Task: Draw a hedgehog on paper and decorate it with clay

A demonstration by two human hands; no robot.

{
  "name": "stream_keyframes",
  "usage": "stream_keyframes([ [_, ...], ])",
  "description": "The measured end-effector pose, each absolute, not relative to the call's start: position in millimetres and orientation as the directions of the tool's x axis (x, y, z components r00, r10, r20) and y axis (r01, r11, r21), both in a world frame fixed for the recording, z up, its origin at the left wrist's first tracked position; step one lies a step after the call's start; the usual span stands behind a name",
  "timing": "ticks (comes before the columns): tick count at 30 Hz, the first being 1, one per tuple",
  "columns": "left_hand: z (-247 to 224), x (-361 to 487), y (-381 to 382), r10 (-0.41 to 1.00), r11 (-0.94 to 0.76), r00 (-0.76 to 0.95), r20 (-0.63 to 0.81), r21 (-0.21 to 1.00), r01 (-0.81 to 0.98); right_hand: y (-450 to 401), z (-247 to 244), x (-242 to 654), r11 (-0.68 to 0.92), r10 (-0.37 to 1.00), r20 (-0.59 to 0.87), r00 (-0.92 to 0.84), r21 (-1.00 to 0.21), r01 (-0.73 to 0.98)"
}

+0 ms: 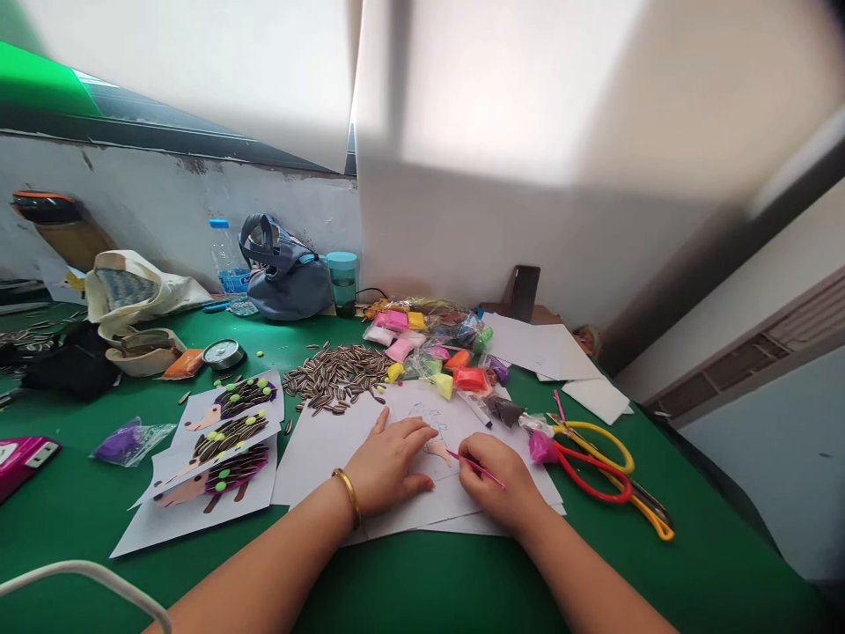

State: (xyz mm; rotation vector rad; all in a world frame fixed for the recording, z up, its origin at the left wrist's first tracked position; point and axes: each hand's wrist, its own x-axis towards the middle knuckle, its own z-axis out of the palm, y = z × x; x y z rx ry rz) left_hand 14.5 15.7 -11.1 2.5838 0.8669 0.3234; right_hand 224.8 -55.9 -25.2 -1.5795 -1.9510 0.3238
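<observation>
White paper sheets (330, 458) lie on the green table in front of me. The top sheet carries a faint blue outline drawing (422, 412) with a peach-coloured patch (437, 453) on it. My left hand (393, 462), with a gold bangle at the wrist, lies on the sheet left of the patch with its fingers spread. My right hand (495, 480) pinches a thin pink tool (485, 473), its tip at the right edge of the patch. A pile of striped seeds (340, 374) lies behind the sheets, partly on them.
Finished hedgehog pictures (238, 440) lie at the left. Bagged coloured clay (455, 352) sits behind the sheets. Yellow-handled and red-handled scissors (594, 471) lie at the right. A bag (287, 282), bottle (228, 264) and phone (525, 292) stand along the wall.
</observation>
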Motion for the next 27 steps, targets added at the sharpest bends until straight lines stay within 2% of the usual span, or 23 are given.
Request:
stream_keyframes([
  [6, -11.6, 13.4, 19.0, 0.605, -0.735, 0.792, 0.086, 0.444, 0.513, -55.7, -24.5, 225.1, 0.203, 0.959, 0.281, -0.045, -0.564, 0.800],
  [9, -11.3, 11.2, 22.5, 0.590, -0.761, 0.801, 0.101, 0.400, 0.510, -55.0, -25.0, 229.4, 0.223, 0.942, 0.333, -0.030, -0.558, 0.800],
  [12, -11.0, 6.8, 27.3, 0.616, -0.763, 0.778, 0.122, 0.337, 0.551, -53.3, -29.8, 235.2, 0.306, 0.909, 0.409, -0.082, -0.521, 0.797],
  [18, -5.1, -8.5, 40.4, 0.692, -0.706, 0.719, 0.064, 0.265, 0.657, -54.8, -32.9, 235.8, 0.353, 0.913, 0.358, -0.194, -0.460, 0.815],
  [23, 6.3, -21.0, 49.1, 0.721, -0.677, 0.693, 0.010, 0.223, 0.701, -60.4, -22.2, 226.6, 0.502, 0.851, 0.394, -0.348, -0.410, 0.762],
  [27, 8.5, -24.8, 50.8, 0.702, -0.689, 0.711, -0.031, 0.222, 0.690, -57.0, -23.8, 225.2, 0.485, 0.859, 0.384, -0.338, -0.400, 0.778],
])
